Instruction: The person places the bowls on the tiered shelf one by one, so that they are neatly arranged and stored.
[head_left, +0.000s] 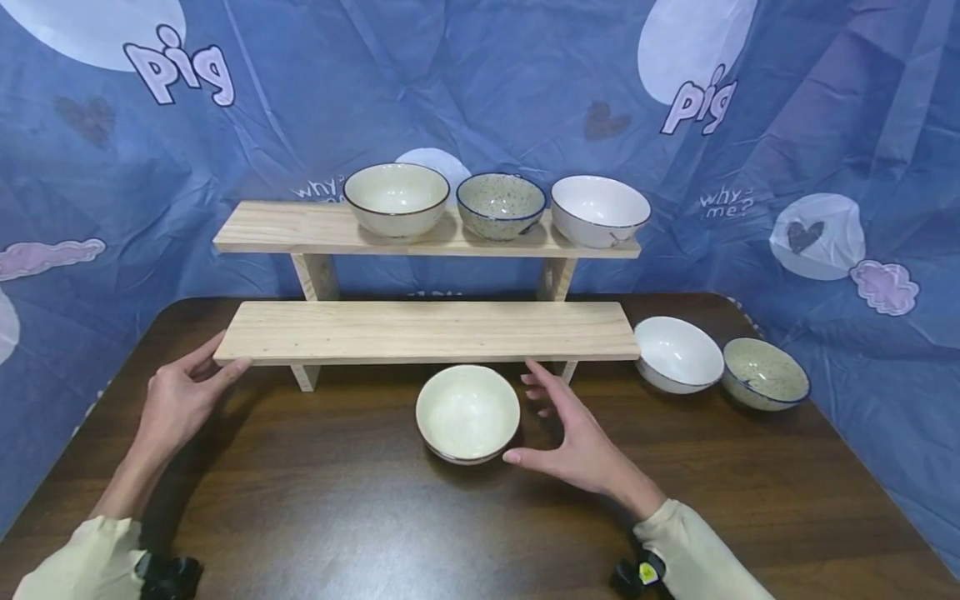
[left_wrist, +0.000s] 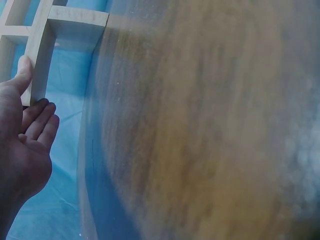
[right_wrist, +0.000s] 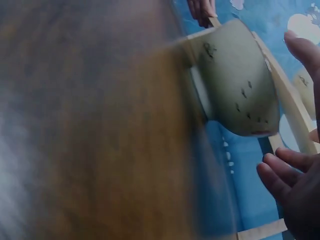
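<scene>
Cream bowl (head_left: 468,412) sits upright on the tabletop (head_left: 337,517), just in front of the lower shelf (head_left: 427,332), roughly mid-length. Main risk, my read: far rim is close to the shelf's front edge, so lifting it straight up could clip the board and chip or tip the bowl. Second: a grip only on the near right side would push or spin it instead of lifting; the rounded, glazed-looking wall probably gives little bite. Third: any tug at the shelf's left corner could rock the rack and shake the three bowls on the upper shelf (head_left: 285,227). The white bowl (head_left: 600,212) up there is close to the right end, so likely first to go. Also, a wide swing right could knock the other white bowl (head_left: 678,357), right by the lower shelf's end, into the speckled bowl (head_left: 765,375) next to it.

Pose: right hand (head_left: 573,437) comes in from the right, thumb toward the near side, fingers toward the shelf, spread wide. Right wrist view shows a gap to the bowl, nothing held. Left hand (head_left: 174,404) has the lower shelf's left front corner between thumb and fingers; can't tell how firmly.
</scene>
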